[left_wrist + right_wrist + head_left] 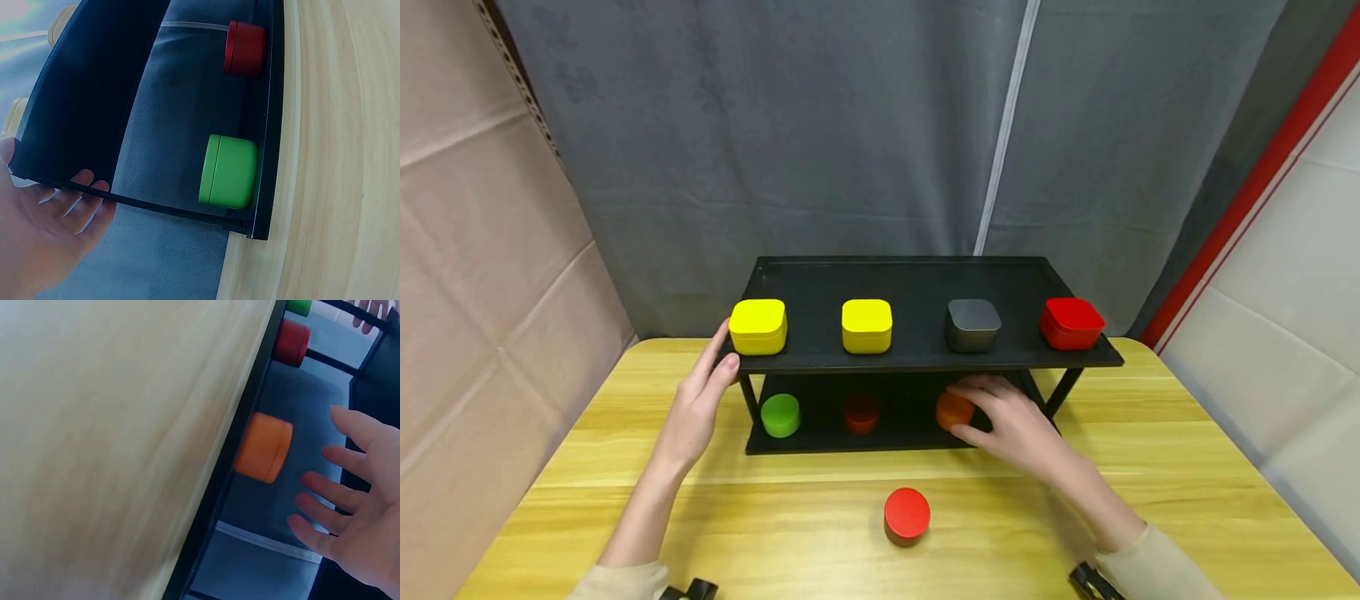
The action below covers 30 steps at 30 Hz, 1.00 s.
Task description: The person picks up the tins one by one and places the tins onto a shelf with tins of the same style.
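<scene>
A black two-tier shelf (910,283) stands on the table. At its upper left corner my left hand (696,408) grips the end of the top tier; in the left wrist view its fingertips (81,178) curl over the edge bar. My right hand (1011,421) reaches into the lower tier beside a round orange tin (953,411). Seen from the right wrist, its fingers are spread and apart from the orange tin (264,448). A green tin (781,416) and a dark red tin (861,414) sit farther left on that tier.
Along the top tier's front stand two square yellow tins (758,327) (867,327), a dark grey tin (972,325) and a square red tin (1071,323). A round red tin (907,516) lies on the wooden table (790,533) before the shelf. Grey cloth (790,133) hangs behind.
</scene>
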Each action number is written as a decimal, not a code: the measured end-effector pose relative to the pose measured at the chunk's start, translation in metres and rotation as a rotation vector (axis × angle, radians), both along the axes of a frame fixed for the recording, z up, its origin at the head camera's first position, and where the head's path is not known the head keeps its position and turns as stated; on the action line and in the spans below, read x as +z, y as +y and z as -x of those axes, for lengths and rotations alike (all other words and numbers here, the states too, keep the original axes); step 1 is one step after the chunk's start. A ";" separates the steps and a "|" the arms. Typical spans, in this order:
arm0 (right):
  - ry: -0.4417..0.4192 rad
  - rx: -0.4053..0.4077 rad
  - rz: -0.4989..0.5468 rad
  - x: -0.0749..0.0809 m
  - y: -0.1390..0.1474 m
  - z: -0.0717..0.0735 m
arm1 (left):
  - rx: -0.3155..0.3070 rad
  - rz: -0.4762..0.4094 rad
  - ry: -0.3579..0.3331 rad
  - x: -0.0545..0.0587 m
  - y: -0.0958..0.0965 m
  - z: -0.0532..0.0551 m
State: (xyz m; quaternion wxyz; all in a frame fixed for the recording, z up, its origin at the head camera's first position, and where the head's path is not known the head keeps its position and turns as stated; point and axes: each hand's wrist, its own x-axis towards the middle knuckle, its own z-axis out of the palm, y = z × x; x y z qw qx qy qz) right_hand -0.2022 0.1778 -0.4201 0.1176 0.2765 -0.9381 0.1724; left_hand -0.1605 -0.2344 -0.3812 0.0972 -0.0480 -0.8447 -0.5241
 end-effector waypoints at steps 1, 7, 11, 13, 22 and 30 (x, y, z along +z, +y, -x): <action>0.008 -0.002 0.000 0.001 0.000 -0.002 | -0.001 0.000 0.001 0.000 0.000 0.000; 0.046 0.029 0.006 0.009 -0.005 -0.018 | -0.001 -0.001 0.005 0.000 -0.001 0.000; 0.052 0.077 0.007 0.012 -0.009 -0.028 | 0.000 0.001 0.003 0.000 -0.001 -0.001; 0.066 0.095 0.002 0.012 -0.011 -0.033 | -0.001 0.002 0.001 0.000 -0.001 0.000; 0.024 0.176 -0.050 0.007 -0.024 -0.052 | -0.001 0.007 -0.002 0.000 -0.001 0.000; -0.058 0.212 -0.102 0.005 -0.035 -0.062 | -0.003 0.006 0.004 0.000 -0.001 -0.001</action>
